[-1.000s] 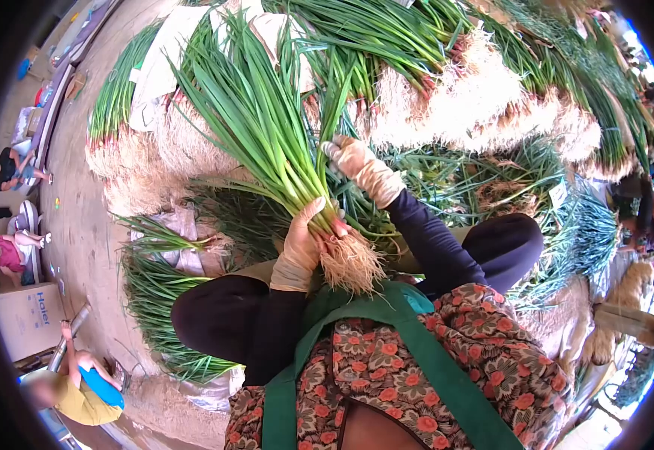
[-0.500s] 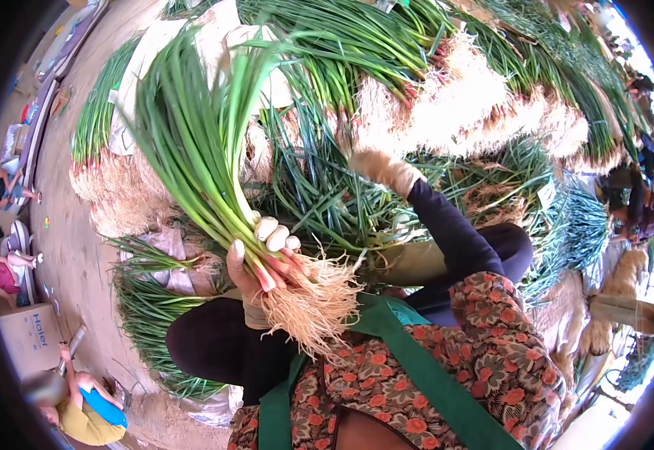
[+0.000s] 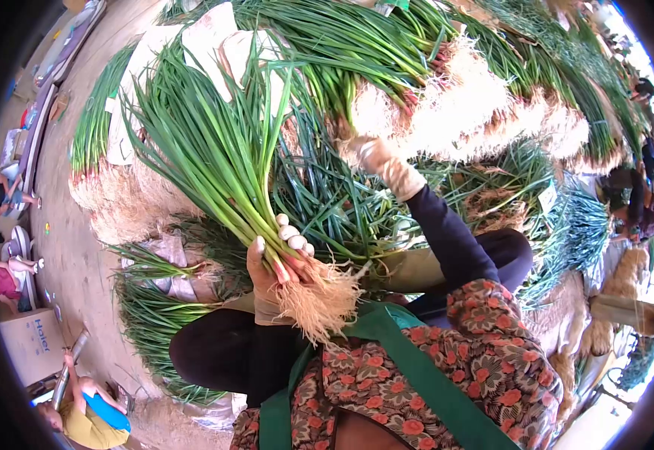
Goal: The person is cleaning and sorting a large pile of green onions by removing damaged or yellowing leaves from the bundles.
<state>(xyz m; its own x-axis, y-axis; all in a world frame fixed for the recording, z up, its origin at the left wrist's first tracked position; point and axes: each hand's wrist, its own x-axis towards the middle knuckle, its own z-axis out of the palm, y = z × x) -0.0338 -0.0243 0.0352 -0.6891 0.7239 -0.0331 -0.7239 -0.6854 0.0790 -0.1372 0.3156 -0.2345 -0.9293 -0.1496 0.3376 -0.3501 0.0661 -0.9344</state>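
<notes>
the fingers (image 3: 295, 241) of the left hand (image 3: 265, 283) are bent around a bunch of green onions (image 3: 226, 161) and squeeze it low down, just above its roots (image 3: 316, 300). the thumb (image 3: 256, 251) is on the left side of the bunch. the bunch is in the left hand, over the person's lap, and it leans so its leaf tips point away from the person.

the right hand (image 3: 376, 156) is off to the right of the bunch and does not touch it. it has a pale glove (image 3: 403, 180) on. it looks blurry, so i cannot tell if its fingers are spread or pressed together.

just right of the bunch is a messy pile of loose leaves (image 3: 327, 195). left of its roots is a small bundle (image 3: 147, 262), and beside that is a bigger green pile (image 3: 147, 315). white cloth (image 3: 211, 37) is behind the top of the bunch. past the bunch and to the right are lots more onions (image 3: 334, 34), with pale, stringy roots.

on the person's side of the bunch are a green strap (image 3: 417, 371) and a flowery shirt (image 3: 484, 337). far left of the bunch are a cardboard box (image 3: 27, 349) and a person in a yellow top (image 3: 85, 427).
</notes>
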